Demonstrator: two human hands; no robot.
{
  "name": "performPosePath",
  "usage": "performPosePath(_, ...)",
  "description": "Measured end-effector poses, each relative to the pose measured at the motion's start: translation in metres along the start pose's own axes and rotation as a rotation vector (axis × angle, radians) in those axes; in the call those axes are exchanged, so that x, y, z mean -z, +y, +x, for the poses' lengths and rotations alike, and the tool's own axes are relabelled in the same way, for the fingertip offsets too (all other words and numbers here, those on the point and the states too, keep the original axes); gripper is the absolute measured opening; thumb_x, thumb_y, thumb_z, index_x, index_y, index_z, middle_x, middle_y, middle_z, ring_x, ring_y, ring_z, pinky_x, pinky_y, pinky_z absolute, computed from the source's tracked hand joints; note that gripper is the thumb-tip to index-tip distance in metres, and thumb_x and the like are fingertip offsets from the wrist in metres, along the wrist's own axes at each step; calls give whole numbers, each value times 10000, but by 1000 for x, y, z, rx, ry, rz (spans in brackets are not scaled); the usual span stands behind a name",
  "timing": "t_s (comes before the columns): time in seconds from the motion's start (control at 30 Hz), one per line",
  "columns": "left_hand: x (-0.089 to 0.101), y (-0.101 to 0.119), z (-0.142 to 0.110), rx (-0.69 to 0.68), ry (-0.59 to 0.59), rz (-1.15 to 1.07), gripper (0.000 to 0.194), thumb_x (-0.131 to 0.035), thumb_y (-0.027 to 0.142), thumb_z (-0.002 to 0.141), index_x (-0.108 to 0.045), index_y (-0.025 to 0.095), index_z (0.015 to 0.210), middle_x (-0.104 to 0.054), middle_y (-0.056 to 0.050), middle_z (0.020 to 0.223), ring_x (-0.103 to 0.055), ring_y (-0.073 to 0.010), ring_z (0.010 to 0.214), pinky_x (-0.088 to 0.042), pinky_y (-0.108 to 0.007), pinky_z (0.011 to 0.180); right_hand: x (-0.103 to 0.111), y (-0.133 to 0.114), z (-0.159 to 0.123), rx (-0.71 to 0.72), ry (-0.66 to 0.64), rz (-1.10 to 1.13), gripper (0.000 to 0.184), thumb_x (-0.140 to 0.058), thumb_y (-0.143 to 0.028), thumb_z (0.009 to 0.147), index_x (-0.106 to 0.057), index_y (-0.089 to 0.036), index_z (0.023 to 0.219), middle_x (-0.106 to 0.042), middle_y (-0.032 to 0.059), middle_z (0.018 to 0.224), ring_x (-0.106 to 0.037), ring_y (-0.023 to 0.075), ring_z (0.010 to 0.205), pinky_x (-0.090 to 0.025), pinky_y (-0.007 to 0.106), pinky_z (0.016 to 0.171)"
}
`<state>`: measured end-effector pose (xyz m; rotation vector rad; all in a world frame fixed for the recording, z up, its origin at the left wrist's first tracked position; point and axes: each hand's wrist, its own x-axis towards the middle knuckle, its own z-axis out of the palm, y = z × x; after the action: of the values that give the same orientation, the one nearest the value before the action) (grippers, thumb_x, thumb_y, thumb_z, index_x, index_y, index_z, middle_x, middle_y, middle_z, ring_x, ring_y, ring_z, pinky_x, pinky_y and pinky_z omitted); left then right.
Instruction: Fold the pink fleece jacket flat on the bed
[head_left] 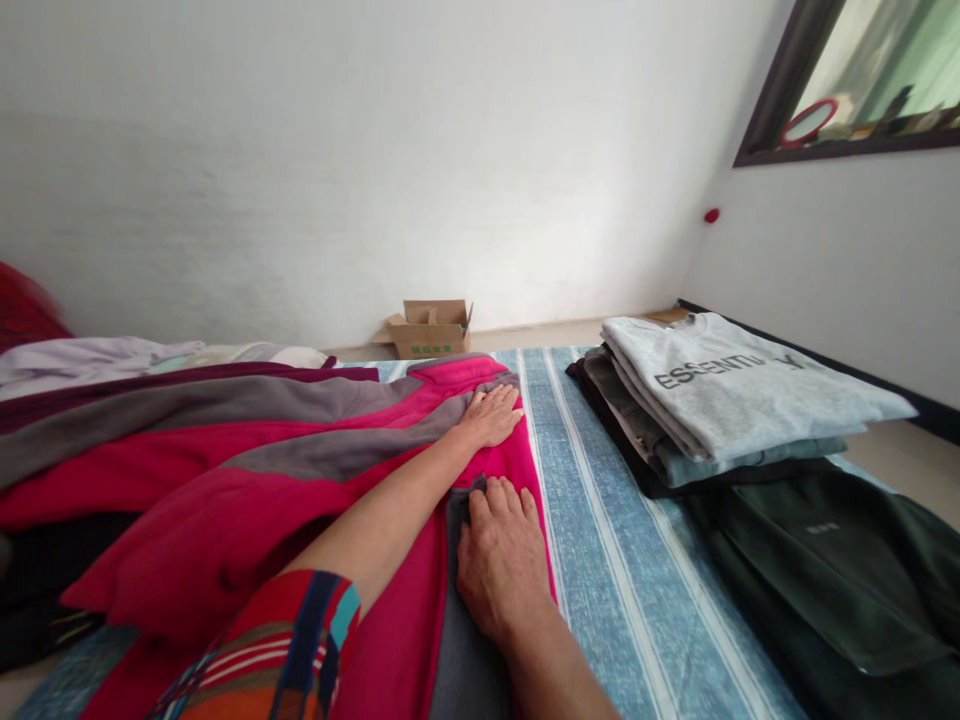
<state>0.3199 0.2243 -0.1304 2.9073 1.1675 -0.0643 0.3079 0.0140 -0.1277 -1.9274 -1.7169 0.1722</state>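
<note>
A pinkish-red and grey garment (300,490), seemingly a jacket, lies spread over a blue striped bed sheet (600,560). My left hand (493,415) rests flat on its far right part, fingers stretched out toward the edge. Closer to me, my right hand (504,550) presses down on the same garment beside a grey strip, its fingers slightly bent and side by side. Neither hand shows cloth gripped in it. A plaid sleeve (300,640) covers my left upper forearm.
On the right stands a stack of folded clothes, a light grey printed shirt (750,385) on top. Dark green folded clothing (817,570) lies nearer. An open cardboard box (433,330) sits by the far wall. Pale cloth (90,360) and black fabric (60,580) lie left.
</note>
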Motion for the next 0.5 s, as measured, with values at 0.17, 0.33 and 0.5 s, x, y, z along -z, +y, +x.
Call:
performPosePath(0.17,-3,1,0,17,48,-8,550,-180,410,945,-262,155,1426,-220,-98,1515,-150,-206,1395,-135,-430,1099,0,-1,1,-58,-4,1,425,-429,-230,844,-544,-110,1235,-467,164,1349,-353,316,1290,-231,480,1074)
performPosePath(0.33,-2,2,1,12,-11,-25,560,-192,418,942,-242,149,1431,-182,-112,1524,-124,-223,1400,-126,-465,1096,0,-1,0,-107,-56,-17,516,-438,-257,854,-452,-80,1338,-344,214,1430,-222,341,1357,-212,520,1067)
performPosePath(0.5,4,0,1,-12,-40,-19,544,-187,407,947,-237,158,1428,-180,-117,1524,-132,-221,1399,-137,-477,1092,-1,-1,-1,-103,-98,-43,524,-421,-279,874,-425,-89,1363,-289,219,1456,-182,338,1369,-188,527,1068)
